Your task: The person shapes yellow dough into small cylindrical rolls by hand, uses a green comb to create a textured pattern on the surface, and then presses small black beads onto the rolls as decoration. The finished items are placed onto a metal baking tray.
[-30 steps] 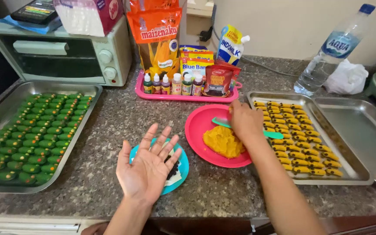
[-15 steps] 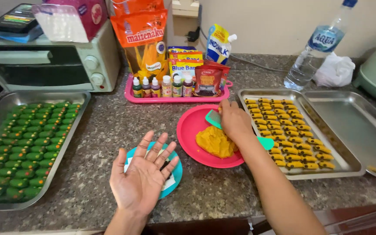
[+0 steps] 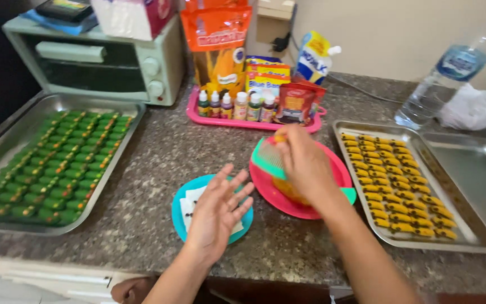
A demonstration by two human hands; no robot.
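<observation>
Head view is showing a person working over a speckled stone worktop [image 3: 158, 163], and the step in hand appears to be the shaping of small yellow dough pieces. The right hand [image 3: 305, 163] is hovering over the pink plate [image 3: 333, 169] with its fingers curled around a green comb [image 3: 269, 159]; a little bit of yellow dough seems to be pinched at the fingertips, though motion blur is making that hard to confirm. The left hand [image 3: 217, 211] is spreading flat and open, fingers splayed, holding nothing, just above the small blue plate [image 3: 178, 205], which is carrying a white sheet with dark specks. The yellow dough lump [image 3: 287, 190] is lying on the pink plate, mostly hidden under the right hand; it is looking soft, bright and matt. Just right of the plate, a metal tray [image 3: 400, 239] is carrying rows of finished yellow pieces with dark dots, and well apart on the left another tray [image 3: 40, 228] is holding green ones. The next move would seem to call for a light touch on the soft dough.
</observation>
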